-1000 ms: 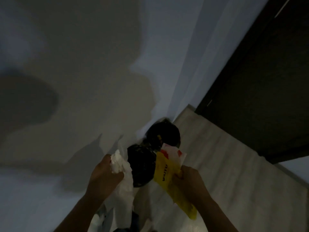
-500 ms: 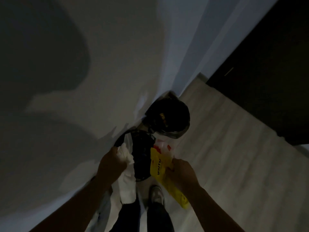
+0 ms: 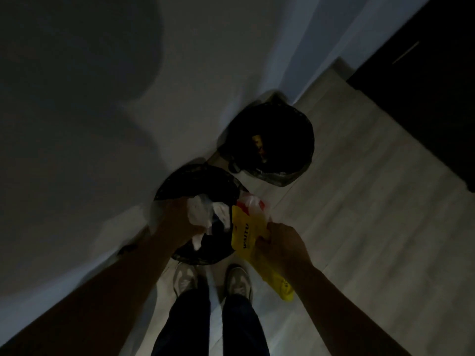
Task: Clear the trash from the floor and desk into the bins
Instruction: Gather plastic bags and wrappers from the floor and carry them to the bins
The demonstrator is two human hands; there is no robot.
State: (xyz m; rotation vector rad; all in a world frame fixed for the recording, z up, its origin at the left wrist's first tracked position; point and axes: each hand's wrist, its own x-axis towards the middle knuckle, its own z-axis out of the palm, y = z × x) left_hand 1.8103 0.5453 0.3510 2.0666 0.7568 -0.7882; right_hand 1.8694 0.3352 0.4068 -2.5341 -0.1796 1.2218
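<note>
White tissue (image 3: 198,214) is bunching in the left hand (image 3: 177,222), whose fingers are curling round it right above the open mouth of the near bin (image 3: 185,178). A strip of the tissue is dangling down toward six o'clock over the dark inside of the bin.

At three o'clock from the tissue, the right hand (image 3: 282,245) is pinching a yellow wrapper (image 3: 243,232) with dark lettering, holding it at the bin's edge. A red-and-white wrapper (image 3: 253,204) is poking out at the yellow one's twelve o'clock end. The yellow tail is trailing under the wrist toward five o'clock.

Both bins are wearing black liners. The far bin (image 3: 272,140) is sitting just beside the near one, at its one o'clock, with something small and yellowish inside, too dark to make out.

A person's pale shoes (image 3: 185,278) are standing on the light floor (image 3: 359,201) at six o'clock from the near bin. A grey wall (image 3: 102,98) is filling the picture from nine to twelve o'clock, and a dark door (image 3: 437,86) is standing at two o'clock.
</note>
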